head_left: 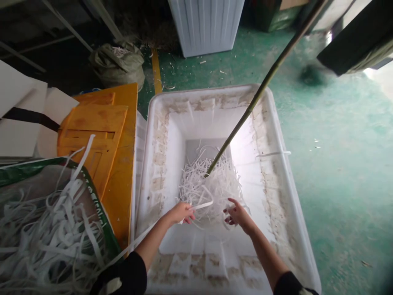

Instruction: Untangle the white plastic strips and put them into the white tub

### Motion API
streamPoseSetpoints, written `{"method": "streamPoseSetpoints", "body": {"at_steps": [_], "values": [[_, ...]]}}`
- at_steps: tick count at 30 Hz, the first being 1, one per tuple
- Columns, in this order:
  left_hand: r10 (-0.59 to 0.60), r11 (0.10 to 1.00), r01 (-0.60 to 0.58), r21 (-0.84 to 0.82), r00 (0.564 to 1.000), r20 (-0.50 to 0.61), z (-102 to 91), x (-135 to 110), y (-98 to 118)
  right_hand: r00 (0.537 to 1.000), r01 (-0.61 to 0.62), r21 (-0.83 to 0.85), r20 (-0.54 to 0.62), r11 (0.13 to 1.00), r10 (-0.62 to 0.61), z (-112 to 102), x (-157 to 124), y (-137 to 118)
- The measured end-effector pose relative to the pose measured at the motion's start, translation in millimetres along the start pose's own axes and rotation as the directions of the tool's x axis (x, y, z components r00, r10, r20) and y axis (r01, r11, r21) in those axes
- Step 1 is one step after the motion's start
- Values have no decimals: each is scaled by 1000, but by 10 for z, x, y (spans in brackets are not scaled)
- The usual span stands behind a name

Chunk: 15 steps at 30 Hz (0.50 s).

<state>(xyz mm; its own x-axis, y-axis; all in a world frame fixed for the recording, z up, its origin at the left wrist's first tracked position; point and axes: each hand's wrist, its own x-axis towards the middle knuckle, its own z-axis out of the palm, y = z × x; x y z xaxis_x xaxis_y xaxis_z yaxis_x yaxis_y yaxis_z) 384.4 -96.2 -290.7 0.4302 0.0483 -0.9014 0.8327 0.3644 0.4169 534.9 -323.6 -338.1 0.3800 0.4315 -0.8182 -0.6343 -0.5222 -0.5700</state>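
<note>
We reach both arms down into a big white plastic tub (278, 135) standing on a green floor (344, 164). At its bottom lies a tangled heap of white strips (211, 184), with no single direction to it. One long strip (201, 206) is different: our left hand (181, 213) is closed on it, fingers curled round it, and its long axis runs roughly level from that hand rightward toward the heap, its free end pointing at our right hand (238, 215). From the left hand it also trails back down-left along the forearm, toward the tub's near-left rim. Our right hand is spread, fingers loosely parted and sunk among the strands at the heap's near edge; whether it pinches any strand we cannot tell.

A thin green pole (260, 92) slants from upper right down-left, its lower tip buried in the heap, its upper end cut off by the top edge.

Left of the tub stands a yellow crate (104, 135) on edge, and nearer us a green-rimmed sack (52, 221) full of similar strips, cut off at the left and bottom. Our sleeves are black, partly out of frame. The far background is dark and hard to make out.
</note>
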Motion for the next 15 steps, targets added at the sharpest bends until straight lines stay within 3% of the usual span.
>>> {"method": "streamPoseSetpoints", "body": {"at_steps": [3,5,8,12,15], "values": [[83,995,-91,-49,984,-156,180,168,-54,997,16,279,63,960,-35,95,4,21],[99,990,-121,-76,966,-240,381,244,-87,998,-16,364,56,931,-5,184,-33,48],[77,978,-123,-171,964,-254,701,261,-144,998,-57,381,50,923,41,317,-142,107],[109,938,-157,-308,980,-169,1021,173,-213,997,-5,310,72,951,-19,490,-334,176],[150,910,-240,-338,951,-271,1118,118,-220,998,29,240,55,970,-43,604,-442,208]]}}
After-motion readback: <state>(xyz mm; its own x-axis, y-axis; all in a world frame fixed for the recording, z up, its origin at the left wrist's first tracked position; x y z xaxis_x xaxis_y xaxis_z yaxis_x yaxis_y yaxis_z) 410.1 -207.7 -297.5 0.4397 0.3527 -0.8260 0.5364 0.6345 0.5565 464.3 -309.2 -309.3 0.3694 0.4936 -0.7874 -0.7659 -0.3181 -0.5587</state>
